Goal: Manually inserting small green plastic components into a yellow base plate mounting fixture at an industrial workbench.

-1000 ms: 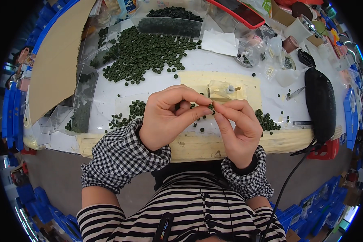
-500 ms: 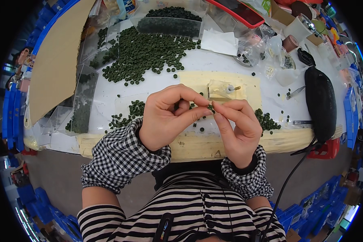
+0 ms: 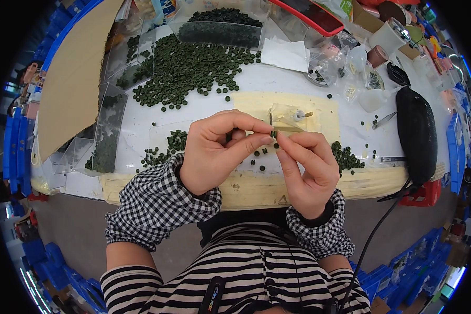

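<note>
Centrally, left hand and right hand meet fingertip to fingertip above white table, both pinched on small green disc. Loose green disc pile at 11 o'clock; black pouch at 3 o'clock.

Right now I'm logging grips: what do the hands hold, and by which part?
A small dark green disc, pinched at its edges between the fingertips of the left hand and right hand.

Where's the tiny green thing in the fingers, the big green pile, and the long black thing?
small green piece (image 3: 273, 134), head view, its middle
green pile (image 3: 186, 68), head view, pile's centre
black pouch (image 3: 416, 133), head view, its middle
</note>
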Demonstrator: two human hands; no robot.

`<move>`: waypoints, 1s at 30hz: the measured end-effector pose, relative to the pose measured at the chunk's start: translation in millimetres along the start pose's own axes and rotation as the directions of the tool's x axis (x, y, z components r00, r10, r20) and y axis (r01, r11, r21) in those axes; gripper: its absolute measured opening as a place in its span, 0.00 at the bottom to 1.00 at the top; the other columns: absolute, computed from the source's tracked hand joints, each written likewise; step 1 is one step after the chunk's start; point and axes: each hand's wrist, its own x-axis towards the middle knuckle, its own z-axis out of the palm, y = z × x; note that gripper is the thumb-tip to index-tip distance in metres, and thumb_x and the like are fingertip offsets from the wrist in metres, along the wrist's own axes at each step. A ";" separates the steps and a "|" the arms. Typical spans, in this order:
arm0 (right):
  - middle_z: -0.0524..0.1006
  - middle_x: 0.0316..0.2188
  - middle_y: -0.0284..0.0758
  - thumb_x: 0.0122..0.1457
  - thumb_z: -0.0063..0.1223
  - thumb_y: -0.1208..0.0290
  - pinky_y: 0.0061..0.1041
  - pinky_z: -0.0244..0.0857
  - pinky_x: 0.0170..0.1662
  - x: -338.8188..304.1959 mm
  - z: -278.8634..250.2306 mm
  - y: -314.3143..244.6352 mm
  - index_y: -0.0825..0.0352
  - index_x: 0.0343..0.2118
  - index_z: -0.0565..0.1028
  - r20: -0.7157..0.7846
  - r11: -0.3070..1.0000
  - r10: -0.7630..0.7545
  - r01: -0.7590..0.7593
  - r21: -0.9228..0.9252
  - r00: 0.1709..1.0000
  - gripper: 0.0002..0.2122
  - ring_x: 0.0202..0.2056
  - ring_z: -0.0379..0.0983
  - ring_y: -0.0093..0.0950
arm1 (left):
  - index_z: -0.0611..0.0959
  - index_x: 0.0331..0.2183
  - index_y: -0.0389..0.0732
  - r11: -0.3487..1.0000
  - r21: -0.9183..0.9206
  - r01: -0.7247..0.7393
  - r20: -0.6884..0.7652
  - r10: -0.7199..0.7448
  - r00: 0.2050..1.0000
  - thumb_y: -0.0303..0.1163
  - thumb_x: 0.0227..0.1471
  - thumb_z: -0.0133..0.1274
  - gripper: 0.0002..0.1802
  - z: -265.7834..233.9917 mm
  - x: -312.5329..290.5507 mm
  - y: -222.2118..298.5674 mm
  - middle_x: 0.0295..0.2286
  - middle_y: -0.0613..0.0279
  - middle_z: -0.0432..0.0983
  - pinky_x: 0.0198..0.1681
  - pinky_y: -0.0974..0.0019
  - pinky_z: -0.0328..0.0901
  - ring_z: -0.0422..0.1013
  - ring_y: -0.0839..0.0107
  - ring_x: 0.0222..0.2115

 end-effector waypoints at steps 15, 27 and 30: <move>0.74 0.32 0.35 0.48 0.57 0.87 0.17 0.65 0.33 1.1 -1.1 1.0 0.70 0.40 0.79 0.046 0.996 0.030 -0.034 0.086 0.998 0.15 0.30 0.71 0.22 | 0.83 0.34 0.33 0.988 0.100 -0.118 0.067 0.111 0.992 0.15 0.46 0.56 0.10 -3.6 0.7 2.4 0.31 0.56 0.78 0.32 0.77 0.67 0.73 0.75 0.30; 0.75 0.31 0.35 0.49 0.57 0.87 0.17 0.66 0.34 -0.3 -2.9 2.2 0.69 0.40 0.79 0.060 0.990 0.062 -0.069 0.121 0.996 0.14 0.31 0.71 0.23 | 0.83 0.34 0.34 0.973 0.154 -0.170 0.083 0.159 0.984 0.14 0.46 0.56 0.11 -2.8 2.1 2.2 0.30 0.56 0.78 0.32 0.76 0.67 0.74 0.74 0.30; 0.75 0.31 0.34 0.49 0.57 0.86 0.17 0.66 0.34 -0.6 -2.8 2.4 0.69 0.40 0.79 0.063 0.987 0.076 -0.084 0.137 0.995 0.13 0.31 0.71 0.23 | 0.83 0.34 0.34 0.972 0.158 -0.172 0.081 0.161 0.984 0.14 0.46 0.56 0.11 -3.1 1.7 1.5 0.30 0.56 0.78 0.32 0.76 0.67 0.74 0.74 0.30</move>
